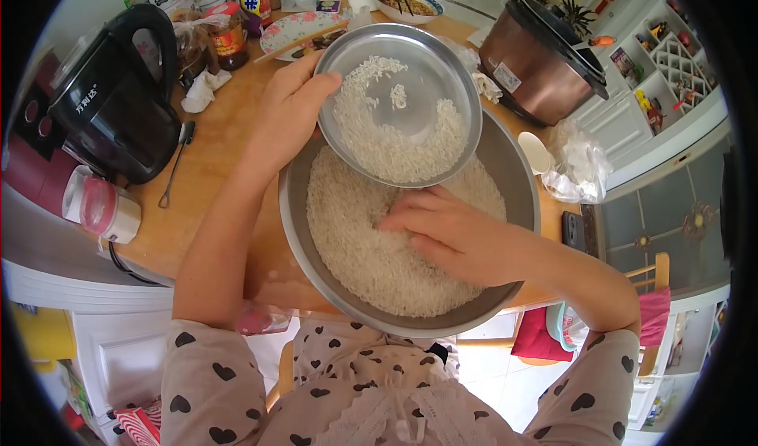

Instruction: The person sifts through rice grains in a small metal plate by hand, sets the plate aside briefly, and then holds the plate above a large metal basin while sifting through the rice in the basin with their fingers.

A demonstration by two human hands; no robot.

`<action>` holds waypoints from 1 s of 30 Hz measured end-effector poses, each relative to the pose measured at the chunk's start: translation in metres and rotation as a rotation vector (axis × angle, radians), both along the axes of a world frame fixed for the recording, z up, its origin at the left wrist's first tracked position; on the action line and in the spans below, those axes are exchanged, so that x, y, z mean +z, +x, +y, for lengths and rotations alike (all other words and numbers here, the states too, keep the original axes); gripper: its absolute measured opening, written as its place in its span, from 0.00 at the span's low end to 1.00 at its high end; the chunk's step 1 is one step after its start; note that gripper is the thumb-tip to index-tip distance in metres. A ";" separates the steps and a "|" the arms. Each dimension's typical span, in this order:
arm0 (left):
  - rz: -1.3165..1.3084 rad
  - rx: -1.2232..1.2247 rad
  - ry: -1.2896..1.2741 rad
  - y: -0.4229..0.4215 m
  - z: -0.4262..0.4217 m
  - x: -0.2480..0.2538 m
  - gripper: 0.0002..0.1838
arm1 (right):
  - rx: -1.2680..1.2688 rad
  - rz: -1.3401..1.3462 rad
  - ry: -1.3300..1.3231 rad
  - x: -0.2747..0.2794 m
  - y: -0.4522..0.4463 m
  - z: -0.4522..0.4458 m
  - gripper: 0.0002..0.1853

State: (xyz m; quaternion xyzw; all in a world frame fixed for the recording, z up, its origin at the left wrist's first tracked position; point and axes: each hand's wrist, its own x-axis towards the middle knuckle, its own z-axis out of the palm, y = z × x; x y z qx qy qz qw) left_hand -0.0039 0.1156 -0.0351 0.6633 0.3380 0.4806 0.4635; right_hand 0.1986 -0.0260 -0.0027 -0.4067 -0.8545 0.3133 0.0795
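Note:
My left hand (288,114) grips the left rim of a round metal plate (426,59), thumb on top. Loose white grains of rice (407,158) lie on it, mostly along the near side. The plate is held tilted over the far part of a large metal basin (294,233). A thick bed of rice (355,264) fills the basin's bottom. Beneath the plate, my right hand (454,237) reaches into that bed from the right, fingers bent together and closed on some rice. The grains partly cover the fingertips.
A black kettle (118,98) and a pink-lidded jar (103,205) stand left. A brown electric cooker (541,63) is at back right, near a plastic bag (578,161). Behind are a red-lidded jar (228,39), a floral plate (296,29) and a bowl with chopsticks (407,5).

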 end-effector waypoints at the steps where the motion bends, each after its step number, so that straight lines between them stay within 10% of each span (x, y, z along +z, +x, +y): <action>1: -0.001 0.006 0.001 0.000 -0.001 0.001 0.18 | 0.056 0.005 -0.065 0.007 0.007 0.002 0.15; 17: 0.051 0.042 0.013 0.000 -0.004 0.003 0.19 | -0.303 -0.119 -0.114 0.014 0.016 -0.021 0.39; 23: 0.015 0.005 0.063 0.000 0.002 -0.003 0.18 | -0.163 -0.095 -0.143 0.014 -0.005 -0.020 0.25; 30: 0.087 0.019 -0.043 -0.001 -0.015 0.015 0.19 | -0.362 0.338 -1.158 0.023 0.014 0.005 0.13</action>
